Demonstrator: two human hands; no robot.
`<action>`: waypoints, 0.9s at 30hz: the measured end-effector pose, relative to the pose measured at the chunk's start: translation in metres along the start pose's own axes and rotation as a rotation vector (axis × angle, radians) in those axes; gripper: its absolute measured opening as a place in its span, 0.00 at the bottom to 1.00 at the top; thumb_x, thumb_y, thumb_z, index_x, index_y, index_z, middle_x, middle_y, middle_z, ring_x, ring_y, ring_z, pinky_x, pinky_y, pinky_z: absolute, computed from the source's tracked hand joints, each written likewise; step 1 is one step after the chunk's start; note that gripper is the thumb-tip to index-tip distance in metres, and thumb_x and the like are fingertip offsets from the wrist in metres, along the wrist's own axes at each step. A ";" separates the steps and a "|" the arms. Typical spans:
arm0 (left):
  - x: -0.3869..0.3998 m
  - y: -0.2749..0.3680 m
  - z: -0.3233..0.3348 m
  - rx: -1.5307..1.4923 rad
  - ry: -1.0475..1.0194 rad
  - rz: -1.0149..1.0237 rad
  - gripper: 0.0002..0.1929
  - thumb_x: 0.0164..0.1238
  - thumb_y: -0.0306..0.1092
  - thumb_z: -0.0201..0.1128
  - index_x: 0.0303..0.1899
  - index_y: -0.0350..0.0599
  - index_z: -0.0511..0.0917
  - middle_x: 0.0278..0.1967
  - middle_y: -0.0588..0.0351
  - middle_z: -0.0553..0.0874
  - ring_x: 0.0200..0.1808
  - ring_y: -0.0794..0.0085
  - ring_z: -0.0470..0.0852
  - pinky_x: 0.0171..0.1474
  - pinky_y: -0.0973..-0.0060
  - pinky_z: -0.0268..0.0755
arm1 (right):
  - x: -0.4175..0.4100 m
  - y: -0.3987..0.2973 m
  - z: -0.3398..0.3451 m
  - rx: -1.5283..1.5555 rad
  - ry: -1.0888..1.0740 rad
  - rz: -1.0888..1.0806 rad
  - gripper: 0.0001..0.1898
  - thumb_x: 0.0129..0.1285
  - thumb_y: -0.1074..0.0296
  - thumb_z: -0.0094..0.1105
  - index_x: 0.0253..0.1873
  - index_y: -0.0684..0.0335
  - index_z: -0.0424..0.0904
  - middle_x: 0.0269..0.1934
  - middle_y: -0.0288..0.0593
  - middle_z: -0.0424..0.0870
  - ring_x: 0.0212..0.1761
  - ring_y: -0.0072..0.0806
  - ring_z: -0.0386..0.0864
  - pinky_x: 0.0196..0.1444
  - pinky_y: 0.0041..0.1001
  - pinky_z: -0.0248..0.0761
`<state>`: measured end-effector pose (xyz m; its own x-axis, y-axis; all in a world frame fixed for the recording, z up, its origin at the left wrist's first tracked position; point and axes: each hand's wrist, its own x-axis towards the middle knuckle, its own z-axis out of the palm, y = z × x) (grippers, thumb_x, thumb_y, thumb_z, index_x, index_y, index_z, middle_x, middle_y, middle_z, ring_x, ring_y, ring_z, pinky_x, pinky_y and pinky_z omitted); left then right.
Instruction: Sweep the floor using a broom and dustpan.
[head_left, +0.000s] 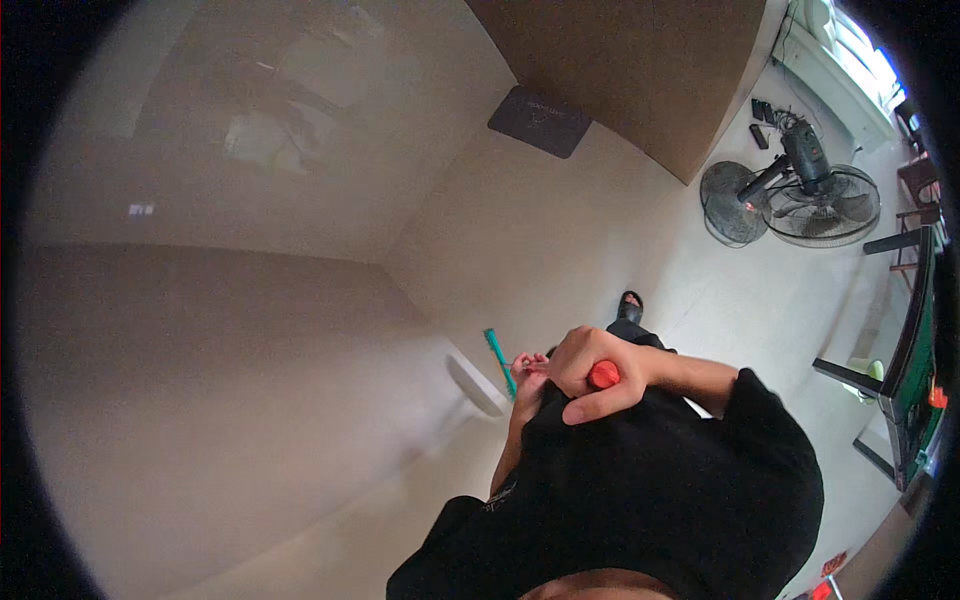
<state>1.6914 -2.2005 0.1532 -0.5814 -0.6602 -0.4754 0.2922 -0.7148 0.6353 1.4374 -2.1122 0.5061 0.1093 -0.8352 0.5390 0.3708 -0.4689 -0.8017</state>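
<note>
A broom with a pinkish-red handle (537, 367) runs away from me down to the floor. My right hand (600, 360) wraps around its upper end, and the round red tip (604, 374) pokes out beside the thumb. Lower on the handle, the fingers of my left hand (527, 379) curl about it, partly hidden behind the right hand. Beyond the left hand, the teal bristle head (496, 357) lies low near the base of the wall.
A dark mat (540, 121) lies by a brown door panel (622, 67). A black standing fan (810, 184) rests tipped over on the pale floor, with cables close by. To the right stands a table with black legs (892, 375). A wall corner (386, 264) is at left.
</note>
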 end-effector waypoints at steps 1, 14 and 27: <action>0.014 0.006 0.011 0.040 0.028 0.072 0.07 0.63 0.31 0.63 0.37 0.49 0.71 0.35 0.60 0.76 0.44 0.72 0.76 0.54 0.75 0.70 | 0.010 0.003 -0.015 0.002 0.020 -0.006 0.20 0.59 0.70 0.65 0.17 0.63 0.65 0.14 0.40 0.71 0.16 0.33 0.67 0.31 0.29 0.58; 0.376 0.148 0.134 -0.015 0.401 -0.732 0.12 0.63 0.42 0.54 0.25 0.48 0.70 0.20 0.54 0.78 0.24 0.61 0.79 0.31 0.61 0.73 | 0.118 0.065 -0.202 -0.448 0.488 0.005 0.22 0.58 0.72 0.65 0.16 0.61 0.62 0.13 0.40 0.66 0.16 0.37 0.67 0.24 0.34 0.57; 0.640 0.134 0.308 0.887 -0.005 -0.972 0.08 0.65 0.38 0.56 0.30 0.48 0.72 0.28 0.57 0.79 0.30 0.65 0.78 0.36 0.65 0.72 | 0.162 0.147 -0.320 -0.836 1.190 -0.088 0.21 0.61 0.75 0.60 0.17 0.63 0.60 0.15 0.43 0.64 0.20 0.42 0.66 0.30 0.37 0.59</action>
<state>1.1244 -2.6477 0.1220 -0.2734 0.0365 -0.9612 -0.8377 -0.5002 0.2193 1.2141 -2.4088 0.3931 -0.8522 -0.3398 0.3979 -0.3436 -0.2101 -0.9153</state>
